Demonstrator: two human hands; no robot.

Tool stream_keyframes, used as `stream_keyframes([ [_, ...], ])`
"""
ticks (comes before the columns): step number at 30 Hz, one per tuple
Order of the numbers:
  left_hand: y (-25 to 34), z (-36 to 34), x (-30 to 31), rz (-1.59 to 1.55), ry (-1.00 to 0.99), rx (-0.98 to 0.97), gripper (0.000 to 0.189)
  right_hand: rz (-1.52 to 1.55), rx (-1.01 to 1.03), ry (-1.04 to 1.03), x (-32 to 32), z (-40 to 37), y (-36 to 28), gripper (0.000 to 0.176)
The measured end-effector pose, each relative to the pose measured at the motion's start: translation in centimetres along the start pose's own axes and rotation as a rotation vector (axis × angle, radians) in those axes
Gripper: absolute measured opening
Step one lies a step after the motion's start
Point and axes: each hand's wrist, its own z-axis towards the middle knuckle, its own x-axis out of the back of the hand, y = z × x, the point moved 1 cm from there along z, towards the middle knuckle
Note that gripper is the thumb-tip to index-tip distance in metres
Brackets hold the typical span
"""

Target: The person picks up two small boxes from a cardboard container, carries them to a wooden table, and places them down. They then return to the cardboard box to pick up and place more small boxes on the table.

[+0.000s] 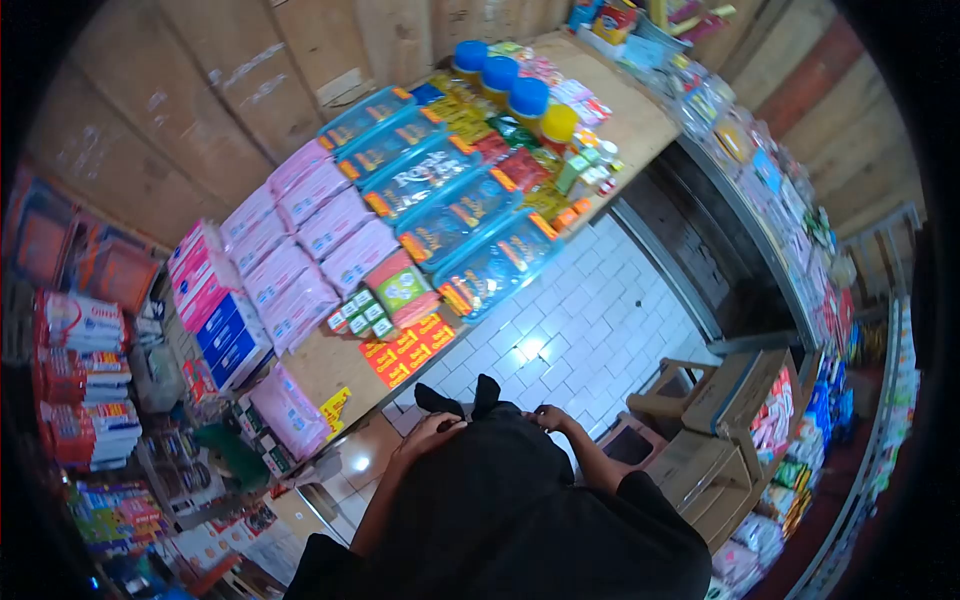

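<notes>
My left hand (432, 434) is closed at the front of the black garment (500, 490) I wear, its fingers curled at the cloth's edge. On the other side, my right hand (548, 418) is also closed against the garment. The cloth partly hides the fingers of both. Two dark feet (486, 392) show just beyond it. Nearest the hands, on the wooden table (340, 375), lie red and yellow packets (407, 350), several small green and white boxes (361, 314) and a green and pink pack (402, 288).
Blue-lidded clear containers (465, 225), pink packs (300, 230) and blue-capped jars (500, 75) cover the table. Cardboard boxes (700, 470) and a stool (675, 385) stand at right. Tiled floor (570, 310) lies between. Shelves of goods (90, 380) line the left.
</notes>
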Motion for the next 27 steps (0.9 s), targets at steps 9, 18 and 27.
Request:
stream_keyframes([
  [9, 1.7, 9.6, -5.4, 0.298, -0.261, -0.167, 0.044, 0.094, -0.085, 0.112, -3.4, -2.7, 13.8, 0.07],
  [18, 5.0, 20.4, -10.1, 0.258, -0.662, -0.02, 0.037, 0.436, -0.125, 0.271, -9.6, -3.9, 15.1, 0.045],
  [27, 7.6, 35.3, -14.6, 0.67, -0.907, -0.003, 0.049, 0.621, -0.159, 0.419, -9.7, 0.7, 12.9, 0.047],
])
